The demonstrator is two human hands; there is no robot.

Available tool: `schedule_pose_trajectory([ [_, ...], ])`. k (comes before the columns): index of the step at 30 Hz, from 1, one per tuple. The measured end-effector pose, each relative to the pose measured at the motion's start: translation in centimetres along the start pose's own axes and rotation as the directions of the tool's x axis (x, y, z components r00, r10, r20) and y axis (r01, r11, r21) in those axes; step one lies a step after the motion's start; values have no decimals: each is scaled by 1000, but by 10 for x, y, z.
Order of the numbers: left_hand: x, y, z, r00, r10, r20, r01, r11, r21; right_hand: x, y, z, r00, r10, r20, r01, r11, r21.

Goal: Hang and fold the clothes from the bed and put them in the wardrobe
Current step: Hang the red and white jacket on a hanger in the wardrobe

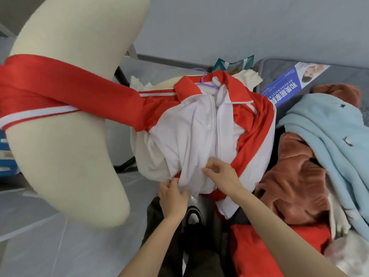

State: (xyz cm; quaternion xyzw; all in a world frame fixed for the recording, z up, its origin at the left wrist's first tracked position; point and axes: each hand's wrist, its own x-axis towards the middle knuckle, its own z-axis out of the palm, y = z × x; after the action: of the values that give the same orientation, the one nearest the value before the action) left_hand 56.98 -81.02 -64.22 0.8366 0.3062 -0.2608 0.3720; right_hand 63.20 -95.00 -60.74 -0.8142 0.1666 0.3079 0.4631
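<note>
On the cluttered bed, the left hand gripped the jacket hem and the right hand pinched beside its zip; tugging could slip the hanger from the collar.

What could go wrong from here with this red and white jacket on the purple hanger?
1. The jacket has one red sleeve draped over the cream cushion; lifting could drag or snag it.
2. The purple hanger sits in a bunched collar, so a shoulder may slip off.
3. Your left hand and right hand grip only the lower front; a tug might pull the cream garment underneath along.
</note>
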Motion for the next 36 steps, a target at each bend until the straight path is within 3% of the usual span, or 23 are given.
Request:
schedule_pose_trajectory([
  [3, -13, -4, -3, 990, 130, -54, -135, 986, -96, -7, -3, -3, 998, -68, 6, 68, 996, 49],
  [7, -38, 15, -25, 952, 241, -188, -283, 928, -244, -17, -32, -25, 983, -155, -98, 174, 956, 235],
  [10, -34, 58, -54, 926, 256, -276, -348, 862, -368, -15, -72, -48, 956, -248, -157, 289, 889, 357],
  [13, -12, 103, -80, 895, 327, -302, -435, 788, -436, -3, -98, -66, 951, -279, -134, 307, 802, 512],
  [15, 0, 116, -87, 883, 388, -266, -468, 778, -420, 3, -91, -66, 953, -257, -161, 301, 864, 404],
  [19, -1, 86, -61, 906, 379, -187, -422, 827, -371, -2, -33, -43, 967, -141, -214, 139, 990, -25],
  [24, -7, 23, -5, 922, 383, 52, -371, 915, -158, -4, 32, -13, 979, -68, -191, 37, 987, -159],
  [28, 10, 12, 14, 937, 349, -13, -349, 936, -40, 3, 53, 3, 984, -64, -169, 11, 955, -297],
  [32, 28, 25, 23, 954, 240, -178, -219, 968, 125, -6, 60, 4, 957, -169, -236, 99, 954, -284],
  [36, 38, 35, 16, 957, 256, -137, -227, 954, 197, -29, 48, -17, 904, -297, -306, 166, 906, -389],
])
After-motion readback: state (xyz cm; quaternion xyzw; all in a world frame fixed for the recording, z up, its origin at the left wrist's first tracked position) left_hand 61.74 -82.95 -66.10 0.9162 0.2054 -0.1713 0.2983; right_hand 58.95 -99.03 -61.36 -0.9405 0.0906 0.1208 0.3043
